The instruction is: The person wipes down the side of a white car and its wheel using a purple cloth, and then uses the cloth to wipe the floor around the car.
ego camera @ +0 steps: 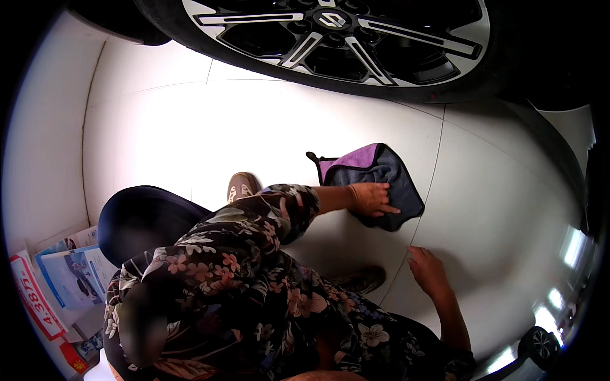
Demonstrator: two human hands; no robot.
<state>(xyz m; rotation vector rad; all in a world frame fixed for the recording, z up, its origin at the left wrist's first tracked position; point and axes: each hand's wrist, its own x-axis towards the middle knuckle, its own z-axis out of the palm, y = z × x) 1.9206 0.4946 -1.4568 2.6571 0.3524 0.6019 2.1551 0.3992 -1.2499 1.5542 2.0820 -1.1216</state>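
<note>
A grey microfibre cloth with a purple underside and dark piped edging lies rumpled over the pale floor. One side is folded back, showing the purple, and a small loop sticks out at its far left corner. My left hand reaches across from the left and presses onto the grey side, its fingers partly bent into the fabric; the fingertips are partly hidden. Nearer to me and to the right, my right hand hangs apart from the cloth with nothing in it, fingers slightly curved.
A car wheel with a black and silver alloy rim fills the top. Tiles cover the floor. My bent knee and a brown shoe are at left. Printed leaflets stand by the left wall; another wheel shows lower right.
</note>
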